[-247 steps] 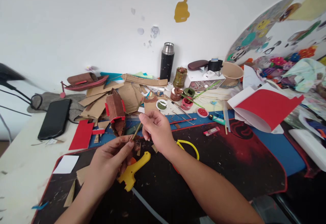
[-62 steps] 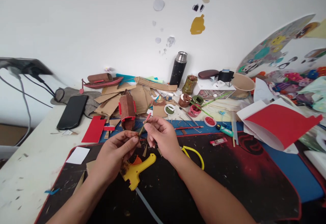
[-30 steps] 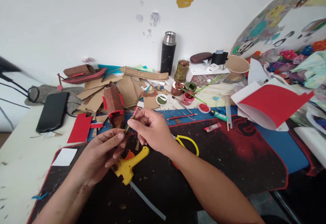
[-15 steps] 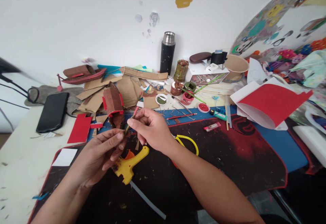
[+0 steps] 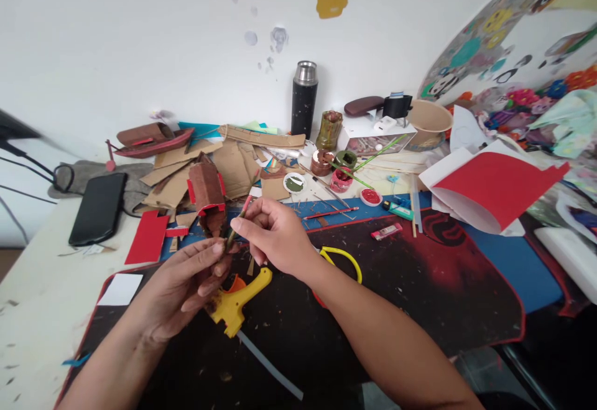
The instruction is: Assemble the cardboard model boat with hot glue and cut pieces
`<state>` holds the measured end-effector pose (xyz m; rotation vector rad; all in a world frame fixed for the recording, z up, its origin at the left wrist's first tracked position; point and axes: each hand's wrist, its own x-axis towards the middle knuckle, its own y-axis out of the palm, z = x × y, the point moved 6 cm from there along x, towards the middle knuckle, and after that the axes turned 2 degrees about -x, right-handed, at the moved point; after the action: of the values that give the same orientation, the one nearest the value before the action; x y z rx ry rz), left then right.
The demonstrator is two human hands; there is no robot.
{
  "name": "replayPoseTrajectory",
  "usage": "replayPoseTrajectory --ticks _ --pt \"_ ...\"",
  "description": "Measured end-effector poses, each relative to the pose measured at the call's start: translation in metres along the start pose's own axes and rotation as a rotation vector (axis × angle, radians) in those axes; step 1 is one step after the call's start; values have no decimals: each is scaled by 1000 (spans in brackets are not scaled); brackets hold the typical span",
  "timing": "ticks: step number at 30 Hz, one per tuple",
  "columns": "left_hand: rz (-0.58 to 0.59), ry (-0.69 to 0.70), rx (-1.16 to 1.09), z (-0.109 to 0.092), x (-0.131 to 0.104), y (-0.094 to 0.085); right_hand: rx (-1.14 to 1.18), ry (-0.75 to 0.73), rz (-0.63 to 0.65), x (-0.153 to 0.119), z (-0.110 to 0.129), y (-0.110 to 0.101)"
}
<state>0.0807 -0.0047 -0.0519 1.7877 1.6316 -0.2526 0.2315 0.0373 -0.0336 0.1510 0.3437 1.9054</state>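
Note:
Between my hands is a thin greenish stick (image 5: 231, 237) with a pinkish upper part, held at a slant. My left hand (image 5: 186, 276) pinches its lower end between thumb and fingers. Higher up, the thumb and fingers of my right hand (image 5: 277, 236) are closed on the same stick. Just behind them stands a small brown model with a curved roof (image 5: 208, 186) and red edges. Below the hands a yellow glue gun (image 5: 245, 301) lies on the mat, a translucent glue stick (image 5: 273, 366) poking out of it. Yellow-handled scissors (image 5: 347, 254) lie partly behind my right forearm.
Cardboard scraps (image 5: 170, 186) and a model boat (image 5: 156, 139) lie at the back left, near a phone (image 5: 97, 208). Paint jars (image 5: 321, 162), brushes and a black flask (image 5: 305, 102) stand at the back. Red paper (image 5: 494, 186) curls at the right.
The view has shifted slightly. Both hands keep their hold on the stick, with only a very small movement at the fingers.

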Motion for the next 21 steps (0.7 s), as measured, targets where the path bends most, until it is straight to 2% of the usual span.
replayPoseTrajectory --ticks 7,12,21 --pt "6 23 9 -5 -4 6 -34 6 8 0 -1 -2" --pt "-10 -8 -14 -1 -3 0 -41 9 21 1 -2 -2" --pt "50 -37 -4 4 2 -7 -72 24 26 0 0 -1"
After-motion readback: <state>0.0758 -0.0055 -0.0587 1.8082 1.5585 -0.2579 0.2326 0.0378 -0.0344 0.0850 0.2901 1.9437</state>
